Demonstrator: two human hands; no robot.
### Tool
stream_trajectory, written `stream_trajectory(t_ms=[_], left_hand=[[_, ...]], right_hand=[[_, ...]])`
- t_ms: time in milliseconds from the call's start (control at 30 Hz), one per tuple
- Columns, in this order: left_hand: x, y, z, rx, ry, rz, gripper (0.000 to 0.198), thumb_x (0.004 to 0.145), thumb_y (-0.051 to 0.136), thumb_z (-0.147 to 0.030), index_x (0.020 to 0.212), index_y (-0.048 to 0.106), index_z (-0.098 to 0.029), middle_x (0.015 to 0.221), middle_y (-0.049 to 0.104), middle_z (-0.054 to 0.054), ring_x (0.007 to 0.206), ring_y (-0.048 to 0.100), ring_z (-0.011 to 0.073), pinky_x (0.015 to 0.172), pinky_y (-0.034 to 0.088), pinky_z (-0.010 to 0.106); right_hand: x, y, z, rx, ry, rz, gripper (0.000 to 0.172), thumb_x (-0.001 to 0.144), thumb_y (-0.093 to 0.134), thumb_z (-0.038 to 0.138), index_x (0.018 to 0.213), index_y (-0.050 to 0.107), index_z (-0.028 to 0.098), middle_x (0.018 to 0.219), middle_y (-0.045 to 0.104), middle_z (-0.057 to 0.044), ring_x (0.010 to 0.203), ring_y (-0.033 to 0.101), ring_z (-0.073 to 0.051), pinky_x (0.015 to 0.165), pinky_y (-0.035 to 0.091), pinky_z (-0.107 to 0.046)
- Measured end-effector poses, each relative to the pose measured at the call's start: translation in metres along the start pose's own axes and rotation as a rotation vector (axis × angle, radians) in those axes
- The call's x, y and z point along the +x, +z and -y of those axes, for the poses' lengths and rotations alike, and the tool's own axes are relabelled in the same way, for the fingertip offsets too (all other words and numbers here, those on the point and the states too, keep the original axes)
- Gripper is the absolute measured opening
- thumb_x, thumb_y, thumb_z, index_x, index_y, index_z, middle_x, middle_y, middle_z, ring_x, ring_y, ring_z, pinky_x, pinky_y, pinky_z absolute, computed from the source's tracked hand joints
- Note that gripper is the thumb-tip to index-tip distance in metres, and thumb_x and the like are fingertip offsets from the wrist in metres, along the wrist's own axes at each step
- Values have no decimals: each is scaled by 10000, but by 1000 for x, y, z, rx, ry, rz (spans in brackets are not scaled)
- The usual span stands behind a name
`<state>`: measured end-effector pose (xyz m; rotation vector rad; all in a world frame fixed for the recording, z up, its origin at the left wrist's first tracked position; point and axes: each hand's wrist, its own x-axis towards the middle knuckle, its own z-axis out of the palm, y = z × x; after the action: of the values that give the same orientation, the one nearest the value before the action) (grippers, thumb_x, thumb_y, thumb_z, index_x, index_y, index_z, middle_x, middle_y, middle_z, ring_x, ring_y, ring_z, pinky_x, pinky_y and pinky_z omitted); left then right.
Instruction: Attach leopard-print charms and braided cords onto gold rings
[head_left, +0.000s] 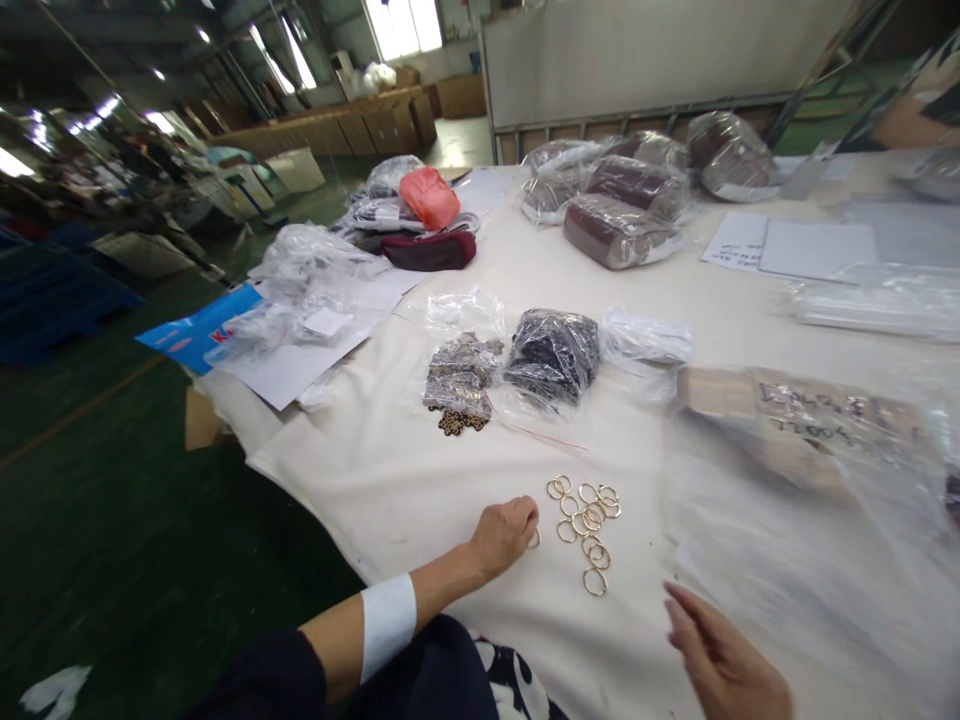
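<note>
Several thin gold-coloured metal rings lie in a loose cluster on the white cloth in front of me, some overlapping. Left of them, my left hand is closed in a pinch, and part of one more ring shows at its fingertips. A white band wraps that forearm. At the lower right, my right hand hovers with fingers stretched out and nothing visible in it. Beyond the rings sit a clear bag of leopard-patterned pieces, some spilling out, and a bag of black pieces.
A plastic-wrapped beige bundle with handwriting lies to the right. Wrapped brown bags stand at the back. Crumpled plastic, a maroon pouch and paper cover the left side. The table's edge drops off left. A person's arm shows far right.
</note>
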<state>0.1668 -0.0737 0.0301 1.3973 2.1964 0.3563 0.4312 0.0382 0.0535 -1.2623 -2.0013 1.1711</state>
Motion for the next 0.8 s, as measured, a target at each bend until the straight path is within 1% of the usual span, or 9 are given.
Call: stream_trajectory(t_ms=[100, 167, 233, 367, 467, 567, 667, 733, 800], left_hand=[[1, 1, 5, -13, 8, -11, 197, 848, 495, -211, 1038, 543, -196, 970, 584, 38, 831, 585, 159, 758, 467, 267], [2, 1, 11, -35, 60, 16, 175, 818, 540, -212, 988, 585, -219, 978, 578, 23, 815, 587, 146, 757, 469, 249], [1, 1, 18, -68, 115, 31, 153, 822, 523, -190, 943, 613, -220, 963, 576, 20, 824, 584, 139, 779, 467, 243], [-7, -4, 35, -145, 172, 18, 273, 814, 474, -108, 1035, 611, -190, 1010, 568, 57, 916, 568, 150, 848, 456, 258], [-11, -5, 44, -209, 210, 44, 363, 765, 528, -90, 1094, 615, -216, 1080, 559, 61, 905, 573, 154, 851, 457, 273], [-11, -7, 42, -313, 252, 76, 282, 760, 598, -148, 1028, 661, -213, 1097, 567, 64, 812, 583, 131, 802, 470, 259], [-13, -17, 26, -452, 274, 78, 169, 804, 610, -258, 914, 680, -150, 973, 611, 66, 754, 578, 106, 719, 477, 206], [-16, -29, 11, -661, 233, 104, 236, 814, 607, -336, 882, 673, -120, 841, 617, 49, 685, 564, 95, 635, 473, 187], [-19, -44, -5, -950, 147, 169, 309, 772, 646, -407, 845, 673, -108, 723, 592, 21, 589, 525, 78, 547, 449, 177]], right_hand=[[3, 61, 15, -137, -174, 158, 339, 875, 467, 439, 909, 660, 162, 774, 700, -76, 566, 642, -160, 511, 516, -238], [1, 93, 25, -152, -231, 184, 320, 896, 425, 380, 912, 656, 160, 796, 694, -78, 591, 637, -155, 547, 509, -240], [1, 116, 30, -167, -282, 222, 281, 886, 430, 329, 945, 664, 186, 807, 678, -67, 630, 629, -160, 565, 481, -242], [9, 139, 25, -167, -325, 314, 238, 848, 466, 242, 960, 675, 267, 733, 606, -25, 526, 542, -127, 437, 321, -208], [18, 146, 22, -80, -307, 369, 203, 843, 474, 256, 869, 675, 251, 741, 589, -35, 596, 553, -146, 465, 326, -212], [21, 142, 30, 63, -244, 425, 221, 860, 472, 351, 803, 636, 214, 750, 588, -41, 669, 567, -170, 564, 410, -246], [14, 126, 44, 209, -100, 461, 259, 904, 423, 398, 820, 557, 194, 630, 549, -4, 583, 540, -153, 576, 443, -262], [7, 113, 55, 297, -1, 469, 251, 935, 367, 402, 889, 505, 197, 573, 516, 26, 548, 524, -140, 567, 452, -257], [1, 102, 66, 490, 139, 468, 224, 934, 385, 410, 927, 479, 206, 600, 517, 33, 569, 523, -127, 586, 456, -253]])
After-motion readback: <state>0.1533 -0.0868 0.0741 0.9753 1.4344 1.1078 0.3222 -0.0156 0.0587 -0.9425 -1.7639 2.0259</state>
